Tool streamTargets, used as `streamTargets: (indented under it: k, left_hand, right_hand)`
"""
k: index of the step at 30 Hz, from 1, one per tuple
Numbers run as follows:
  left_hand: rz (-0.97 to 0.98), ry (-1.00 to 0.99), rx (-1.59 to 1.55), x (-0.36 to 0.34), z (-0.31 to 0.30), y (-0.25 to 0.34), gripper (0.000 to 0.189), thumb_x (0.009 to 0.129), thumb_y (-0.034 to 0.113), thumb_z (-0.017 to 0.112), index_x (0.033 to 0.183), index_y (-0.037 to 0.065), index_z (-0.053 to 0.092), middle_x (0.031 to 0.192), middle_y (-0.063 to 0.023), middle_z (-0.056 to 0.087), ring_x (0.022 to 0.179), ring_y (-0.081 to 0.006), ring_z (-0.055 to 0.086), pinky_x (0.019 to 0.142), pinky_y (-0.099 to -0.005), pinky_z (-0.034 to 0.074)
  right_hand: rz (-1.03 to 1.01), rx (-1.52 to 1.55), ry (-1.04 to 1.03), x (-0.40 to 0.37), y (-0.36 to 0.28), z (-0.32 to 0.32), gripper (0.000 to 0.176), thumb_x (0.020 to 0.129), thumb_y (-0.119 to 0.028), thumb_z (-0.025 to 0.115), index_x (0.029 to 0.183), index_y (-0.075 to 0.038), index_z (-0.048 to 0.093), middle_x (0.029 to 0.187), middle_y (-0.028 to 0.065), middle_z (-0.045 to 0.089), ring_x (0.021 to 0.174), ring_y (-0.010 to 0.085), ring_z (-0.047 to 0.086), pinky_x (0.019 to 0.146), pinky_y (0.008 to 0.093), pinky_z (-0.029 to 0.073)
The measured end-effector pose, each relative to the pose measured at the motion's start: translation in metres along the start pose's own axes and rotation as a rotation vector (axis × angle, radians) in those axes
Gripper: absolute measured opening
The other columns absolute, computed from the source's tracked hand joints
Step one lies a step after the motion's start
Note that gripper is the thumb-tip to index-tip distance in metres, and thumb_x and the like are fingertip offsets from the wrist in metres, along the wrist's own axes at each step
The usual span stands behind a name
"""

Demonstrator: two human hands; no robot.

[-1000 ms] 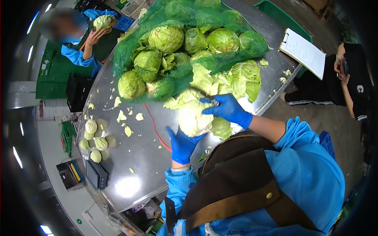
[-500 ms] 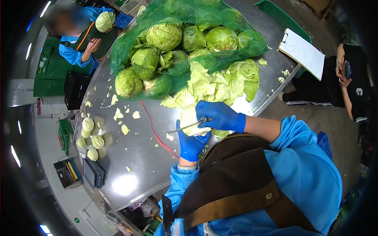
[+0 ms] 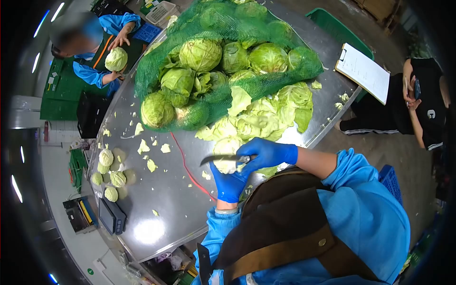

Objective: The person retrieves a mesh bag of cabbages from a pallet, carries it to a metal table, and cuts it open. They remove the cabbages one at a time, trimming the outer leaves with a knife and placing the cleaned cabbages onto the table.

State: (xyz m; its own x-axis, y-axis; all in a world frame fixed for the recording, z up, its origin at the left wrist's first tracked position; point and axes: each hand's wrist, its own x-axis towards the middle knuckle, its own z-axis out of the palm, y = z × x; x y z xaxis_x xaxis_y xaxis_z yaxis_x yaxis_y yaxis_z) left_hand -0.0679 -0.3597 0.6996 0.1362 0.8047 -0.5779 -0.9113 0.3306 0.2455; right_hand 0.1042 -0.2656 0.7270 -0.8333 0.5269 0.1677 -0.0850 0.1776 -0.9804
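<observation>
My left hand (image 3: 229, 184), in a blue glove, cups a pale trimmed cabbage (image 3: 227, 146) from below and at its near side. My right hand (image 3: 271, 154), gloved alike, is closed around the handle of a knife (image 3: 221, 158) with a dark curved blade. The blade lies across the front of the cabbage, pointing left; whether it cuts in cannot be made out. Just beyond the cabbage, loose outer leaves (image 3: 266, 118) are heaped on the steel table (image 3: 161, 190). Behind them, several whole cabbages (image 3: 200, 55) sit in an open green mesh bag (image 3: 256, 83).
Small trimmed cabbages (image 3: 118, 178) stand at the table's left edge near a dark scale (image 3: 112, 216). A red cord (image 3: 183, 161) crosses the tabletop. A clipboard (image 3: 363, 71) lies at the right edge. One co-worker holds a cabbage (image 3: 116, 59); another person (image 3: 418, 104) holds a phone.
The knife has turned so its blade shows broadside across the cabbage. My left hand has shifted slightly lower. The co-worker at upper left has lowered their cabbage and now holds it with both hands.
</observation>
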Motion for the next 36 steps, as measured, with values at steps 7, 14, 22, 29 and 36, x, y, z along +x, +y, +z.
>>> streamTargets:
  k: [7,14,22,29,36]
  left_hand:
    - [0.129,-0.109,0.256,0.0,-0.012,0.008,0.068,0.091,0.055,0.05,0.142,0.011,0.04,0.137,-0.0127,0.05,0.122,-0.0275,0.049,0.091,-0.0434,0.051]
    - [-0.001,-0.241,0.294,-0.016,0.006,0.023,0.073,0.095,0.057,0.043,0.147,0.008,0.03,0.147,-0.015,0.04,0.134,-0.0344,0.04,0.104,-0.0521,0.041]
    - [0.455,-0.084,1.343,-0.004,-0.01,0.019,0.071,0.086,0.041,0.067,0.14,0.006,0.039,0.133,-0.013,0.054,0.123,-0.0283,0.051,0.107,-0.0438,0.037]
    - [0.543,0.003,1.048,-0.011,0.009,0.005,0.073,0.073,0.023,0.082,0.132,0.004,0.042,0.122,-0.0102,0.06,0.115,-0.0252,0.056,0.099,-0.04,0.042]
    - [1.049,0.444,1.847,-0.044,-0.091,0.102,0.065,0.083,0.02,0.072,0.136,0.008,0.037,0.131,-0.0123,0.052,0.122,-0.0237,0.05,0.1,-0.0405,0.044]
  right_hand:
    - [0.074,-0.265,0.397,-0.005,0.018,-0.016,0.095,0.067,-0.036,0.087,0.145,-0.01,0.04,0.137,0.0178,0.052,0.125,0.0289,0.052,0.103,0.0373,0.042]
    - [0.267,0.314,0.419,-0.005,0.021,-0.006,0.071,0.075,-0.033,0.084,0.13,0.001,0.055,0.115,0.0057,0.066,0.104,0.0088,0.058,0.092,0.0279,0.047]
    - [0.578,0.392,0.548,-0.02,0.026,-0.003,0.045,0.08,-0.029,0.08,0.115,-0.003,0.067,0.08,0.0004,0.066,0.066,0.0094,0.054,0.063,0.0252,0.047]
    - [0.185,0.008,0.47,-0.001,0.033,0.019,0.042,0.082,-0.011,0.075,0.121,0.0,0.063,0.114,0.0063,0.067,0.099,0.0109,0.062,0.089,0.0267,0.05]
    - [0.445,0.075,0.38,-0.012,0.07,0.019,0.024,0.089,-0.021,0.068,0.105,-0.002,0.069,0.088,0.0094,0.07,0.078,0.013,0.064,0.071,0.0301,0.051]
